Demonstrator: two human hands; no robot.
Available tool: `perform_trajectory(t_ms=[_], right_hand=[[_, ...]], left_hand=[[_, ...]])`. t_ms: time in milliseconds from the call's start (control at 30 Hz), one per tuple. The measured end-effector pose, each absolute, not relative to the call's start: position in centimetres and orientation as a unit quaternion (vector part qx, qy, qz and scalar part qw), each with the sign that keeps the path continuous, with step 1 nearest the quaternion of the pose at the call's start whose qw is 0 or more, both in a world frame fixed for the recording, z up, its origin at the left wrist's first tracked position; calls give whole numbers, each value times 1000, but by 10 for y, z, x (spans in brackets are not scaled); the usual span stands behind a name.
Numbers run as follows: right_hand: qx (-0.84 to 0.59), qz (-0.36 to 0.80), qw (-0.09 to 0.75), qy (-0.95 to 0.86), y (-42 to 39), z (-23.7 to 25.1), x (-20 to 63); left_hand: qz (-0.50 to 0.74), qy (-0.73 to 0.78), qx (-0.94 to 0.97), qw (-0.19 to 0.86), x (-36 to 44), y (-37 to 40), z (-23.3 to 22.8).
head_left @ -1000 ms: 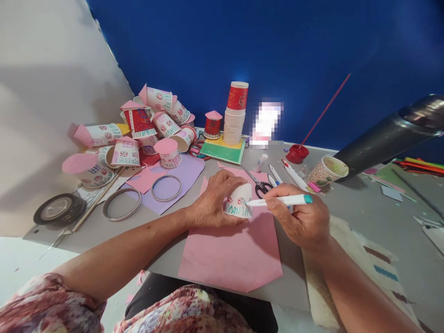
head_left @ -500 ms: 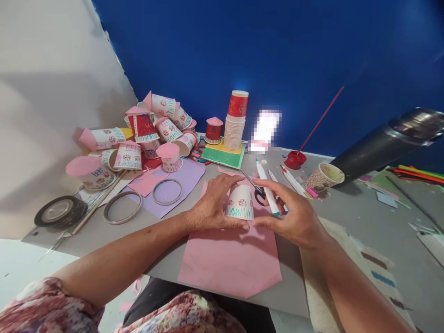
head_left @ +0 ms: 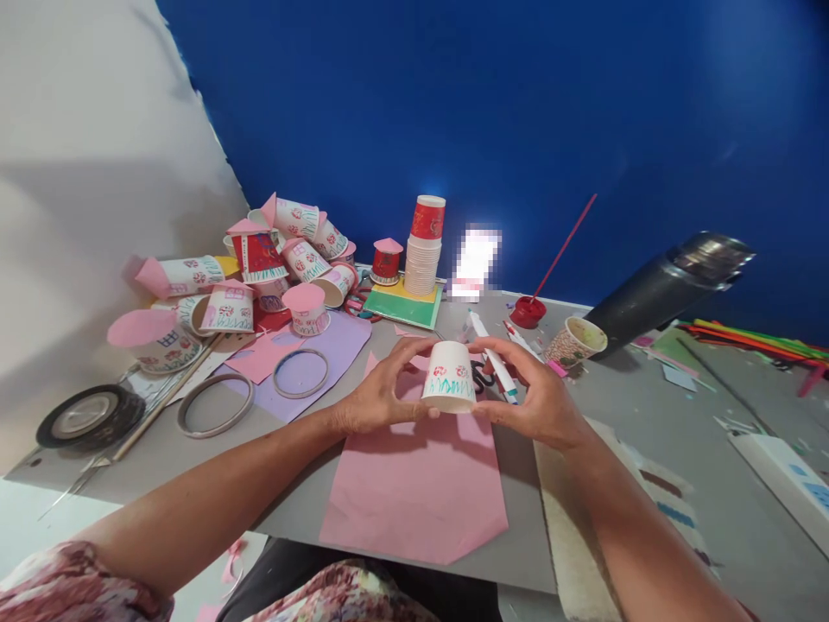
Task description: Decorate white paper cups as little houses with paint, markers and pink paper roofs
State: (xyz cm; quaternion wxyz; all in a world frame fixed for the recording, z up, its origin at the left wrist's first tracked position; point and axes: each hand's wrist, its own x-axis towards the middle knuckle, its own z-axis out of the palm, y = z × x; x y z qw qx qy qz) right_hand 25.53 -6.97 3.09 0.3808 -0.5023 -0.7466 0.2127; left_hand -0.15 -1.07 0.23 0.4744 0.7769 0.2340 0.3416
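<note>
A white paper cup (head_left: 448, 380) is upside down in front of me, with red flower shapes and green zigzag strokes drawn round its wide rim. My left hand (head_left: 382, 389) grips it from the left, thumb low and fingers near the top. From the right, my right hand (head_left: 534, 393) has thumb and fingertips against the same cup. A white marker (head_left: 496, 358) with a green end lies tucked in that right hand. Pink paper (head_left: 414, 501) spreads under the hands. Black-handled scissors (head_left: 481, 377) are partly hidden behind the right hand.
Decorated cups with pink paper tops (head_left: 226, 307) are heaped at left. Tape rolls (head_left: 91, 416) lie nearer. Behind stand stacked cups (head_left: 423, 250) on a green-yellow packet (head_left: 401, 307). At right are a red pot (head_left: 528, 313), a patterned cup (head_left: 576, 339), a dark flask (head_left: 661, 294) and a cloth (head_left: 570, 510).
The right hand's fingers have closed in to touch the cup, which now sits between both hands and tips to show its rim. The whole view has shifted slightly.
</note>
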Motion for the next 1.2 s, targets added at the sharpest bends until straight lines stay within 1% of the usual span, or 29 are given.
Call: perform_trajectory(t_ms=[67, 133, 233, 333, 400, 500, 733, 833, 1200], right_hand=[[-502, 224, 382, -743, -68, 31, 256], [-495, 230, 392, -741, -67, 30, 256], [-481, 207, 456, -719, -68, 28, 253], [-473, 139, 541, -681, -74, 30, 247], [-458, 103, 570, -674, -79, 34, 243], [-435, 73, 568, -694, -85, 39, 239], [-474, 47, 513, -714, -90, 32, 233], [-469, 31, 507, -722, -89, 32, 231], [-475, 35, 492, -729, -87, 35, 230]], left_hand=[[357, 227, 744, 517, 1, -9, 1], [378, 223, 726, 530, 3, -7, -1], [387, 246, 756, 468, 3, -7, -3], [378, 266, 799, 384, 2, -8, -4], [379, 263, 812, 357, 0, -7, -5], [390, 258, 817, 337, -1, -6, -7], [390, 251, 822, 330, 0, -5, -8], [387, 250, 825, 326, 1, -6, -7], [379, 223, 840, 318, 3, -9, -8]])
